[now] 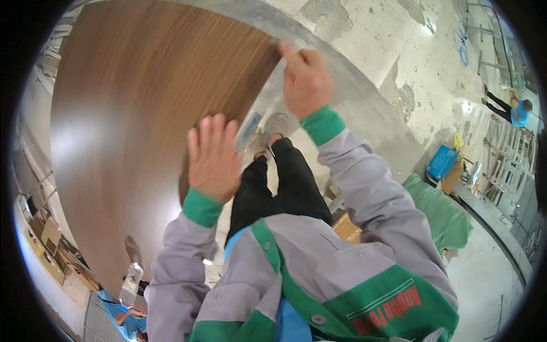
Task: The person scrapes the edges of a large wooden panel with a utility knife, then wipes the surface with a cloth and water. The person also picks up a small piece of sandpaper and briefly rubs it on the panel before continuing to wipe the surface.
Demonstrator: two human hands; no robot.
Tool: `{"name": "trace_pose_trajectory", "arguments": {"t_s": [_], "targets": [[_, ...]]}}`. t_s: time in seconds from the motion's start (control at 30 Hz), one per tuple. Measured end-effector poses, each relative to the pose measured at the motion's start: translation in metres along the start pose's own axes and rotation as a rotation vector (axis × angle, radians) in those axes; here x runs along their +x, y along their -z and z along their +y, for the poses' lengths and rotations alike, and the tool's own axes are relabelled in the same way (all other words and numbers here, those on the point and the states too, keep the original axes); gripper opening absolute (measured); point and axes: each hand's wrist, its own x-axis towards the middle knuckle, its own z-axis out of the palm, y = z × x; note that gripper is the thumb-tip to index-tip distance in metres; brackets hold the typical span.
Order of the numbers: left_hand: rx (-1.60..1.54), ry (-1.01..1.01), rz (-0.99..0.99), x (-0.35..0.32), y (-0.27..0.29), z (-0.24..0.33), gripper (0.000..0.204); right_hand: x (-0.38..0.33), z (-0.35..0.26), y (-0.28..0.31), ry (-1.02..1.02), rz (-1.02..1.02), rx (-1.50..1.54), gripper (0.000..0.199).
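The left hand (213, 157) lies with fingers extended, grasping nothing, at the near edge of the brown wood-grain panel (131, 114), which spreads ahead and leftward; the right hand (307, 80), blurred, is at its corner, grip impossible to tell; a clear bottle (130, 288), contents unclear, is at the panel's lower end; a blue box (441, 162) sits off right.

Right fingers (290, 56) blur; upper edge crops the brown panel (137, 85).

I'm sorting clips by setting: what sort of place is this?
Probably a workshop or a site being fitted out: there's a large wood-grain panel, a worn, patchy floor and, at the right, a bulging green sack near a blue box.
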Motion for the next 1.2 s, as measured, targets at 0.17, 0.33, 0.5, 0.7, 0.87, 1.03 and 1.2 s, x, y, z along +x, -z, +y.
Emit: {"name": "trace_pose_trajectory", "arguments": {"t_s": [0.17, 0.33, 0.5, 0.7, 0.87, 1.03, 1.2], "targets": [[0.049, 0.265, 0.073, -0.146, 0.007, -0.039, 0.079, -0.116, -0.072, 0.026, 0.521, -0.510, 0.509, 0.068], [0.137, 0.283, 0.076, -0.207, -0.004, -0.061, 0.079, -0.026, -0.015, -0.006, 0.161, -0.120, 0.158, 0.044], [0.103, 0.291, 0.169, -0.208, -0.008, -0.061, 0.076, -0.072, -0.044, -0.008, 0.392, -0.203, 0.057, 0.047], [0.071, 0.288, 0.158, -0.204, 0.002, -0.056, 0.075, -0.178, -0.091, -0.005, 0.416, -0.668, 0.312, 0.056], [0.104, 0.298, 0.132, -0.205, -0.002, -0.053, 0.075, -0.037, 0.026, -0.015, -0.007, -0.368, 0.316, 0.035], [0.132, 0.293, 0.101, -0.207, -0.005, -0.056, 0.074, 0.006, 0.012, 0.021, 0.117, 0.027, 0.130, 0.035], [0.076, 0.271, 0.105, -0.213, 0.004, -0.057, 0.076, -0.178, -0.117, 0.008, 0.541, -1.090, 0.325, 0.044]]}}
